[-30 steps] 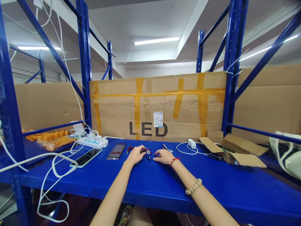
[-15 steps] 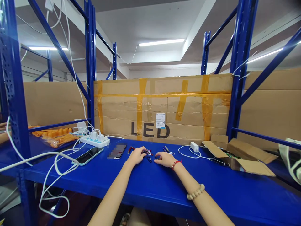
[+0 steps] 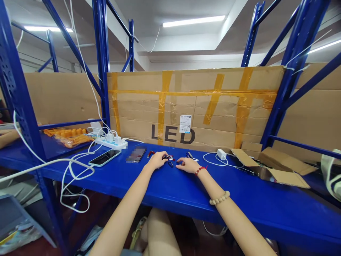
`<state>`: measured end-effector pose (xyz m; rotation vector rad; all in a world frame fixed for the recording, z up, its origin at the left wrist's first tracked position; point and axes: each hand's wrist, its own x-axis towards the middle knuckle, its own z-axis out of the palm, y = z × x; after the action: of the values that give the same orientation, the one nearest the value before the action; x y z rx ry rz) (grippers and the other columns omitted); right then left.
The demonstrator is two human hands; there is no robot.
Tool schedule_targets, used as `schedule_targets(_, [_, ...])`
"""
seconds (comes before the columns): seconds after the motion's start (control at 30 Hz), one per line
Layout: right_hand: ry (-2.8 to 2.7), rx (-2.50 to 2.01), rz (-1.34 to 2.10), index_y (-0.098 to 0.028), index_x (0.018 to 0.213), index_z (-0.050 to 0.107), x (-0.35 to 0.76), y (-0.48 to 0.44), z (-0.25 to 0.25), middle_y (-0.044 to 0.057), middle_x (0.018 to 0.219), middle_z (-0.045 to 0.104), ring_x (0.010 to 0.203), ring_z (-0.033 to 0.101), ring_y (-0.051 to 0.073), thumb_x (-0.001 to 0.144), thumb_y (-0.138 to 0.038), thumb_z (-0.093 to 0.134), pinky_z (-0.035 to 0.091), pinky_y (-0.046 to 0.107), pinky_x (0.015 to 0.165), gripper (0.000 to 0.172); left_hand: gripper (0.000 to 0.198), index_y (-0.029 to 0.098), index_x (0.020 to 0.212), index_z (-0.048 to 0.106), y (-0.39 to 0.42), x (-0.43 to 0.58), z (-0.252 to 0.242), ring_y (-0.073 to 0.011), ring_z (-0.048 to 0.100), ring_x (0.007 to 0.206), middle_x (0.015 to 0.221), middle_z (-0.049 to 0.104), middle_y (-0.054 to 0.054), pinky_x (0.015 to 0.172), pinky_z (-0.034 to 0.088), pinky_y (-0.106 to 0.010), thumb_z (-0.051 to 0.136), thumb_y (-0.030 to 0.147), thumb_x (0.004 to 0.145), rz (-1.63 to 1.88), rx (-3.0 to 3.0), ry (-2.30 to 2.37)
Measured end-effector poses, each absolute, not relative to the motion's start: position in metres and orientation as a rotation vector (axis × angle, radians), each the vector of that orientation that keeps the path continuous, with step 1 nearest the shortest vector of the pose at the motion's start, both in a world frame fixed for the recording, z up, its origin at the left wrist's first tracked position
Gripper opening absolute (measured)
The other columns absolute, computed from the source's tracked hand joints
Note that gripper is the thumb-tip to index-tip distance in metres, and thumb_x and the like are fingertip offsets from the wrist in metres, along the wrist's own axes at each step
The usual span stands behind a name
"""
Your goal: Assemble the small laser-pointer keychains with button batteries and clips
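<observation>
On the blue shelf top, my left hand (image 3: pixel 157 160) bends over a small pile of red, dark and silver metal pieces (image 3: pixel 171 158). Its thumb and fingertips close at the pile's edge, and what they pinch is hard to make out. To its right, my right hand (image 3: pixel 189 166) rests with curled fingers and a gap between thumb and forefinger; I see nothing plainly held. Between the hands lies a small dark clip-like piece (image 3: pixel 171 164). A red piece (image 3: pixel 150 154) sits beyond my left hand, and a dark blue and silver piece (image 3: pixel 189 155) behind my right.
Left are a dark phone (image 3: pixel 140 155), a light-cased phone (image 3: pixel 105 158), a power strip (image 3: pixel 112 142) and looping white cables (image 3: pixel 77 161). Right are a white charger (image 3: pixel 221 154) and an open carton (image 3: pixel 289 177). A cardboard panel (image 3: pixel 133 110) stands behind, between blue posts (image 3: pixel 100 53).
The view has tilted down, showing more of the legs below the shelf. Both hands stay near the small pieces, with only slight finger movement.
</observation>
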<state>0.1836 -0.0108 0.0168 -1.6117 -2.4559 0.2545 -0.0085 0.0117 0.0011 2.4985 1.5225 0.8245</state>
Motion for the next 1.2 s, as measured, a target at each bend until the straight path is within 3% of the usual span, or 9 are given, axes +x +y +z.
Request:
schedule_targets(0.6, [-2.433, -1.645, 0.343, -0.015, 0.110, 0.051, 0.186, -0.002, 0.012, 0.007, 0.109, 0.054, 0.091, 0.056, 0.018, 0.087, -0.029, 0.048, 0.048, 0.037, 0.078, 0.027, 0.023, 0.014, 0.106, 0.053, 0.012, -0.008, 0.000, -0.0184, 0.056, 0.091, 0.107, 0.055, -0.007, 0.079, 0.047, -0.038, 0.049, 0.027, 0.087, 0.797, 2.521, 1.537])
schedule_targets(1.2, [-2.351, -1.594, 0.264, -0.014, 0.107, 0.053, 0.177, -0.008, 0.012, 0.007, 0.106, 0.056, 0.089, 0.057, 0.017, 0.087, -0.029, 0.049, 0.048, 0.037, 0.077, 0.026, 0.023, 0.012, 0.101, 0.054, 0.009, -0.004, 0.005, -0.0158, 0.058, 0.081, 0.095, 0.058, -0.005, 0.071, 0.049, -0.034, 0.050, 0.029, 0.086, 0.721, 2.581, 1.460])
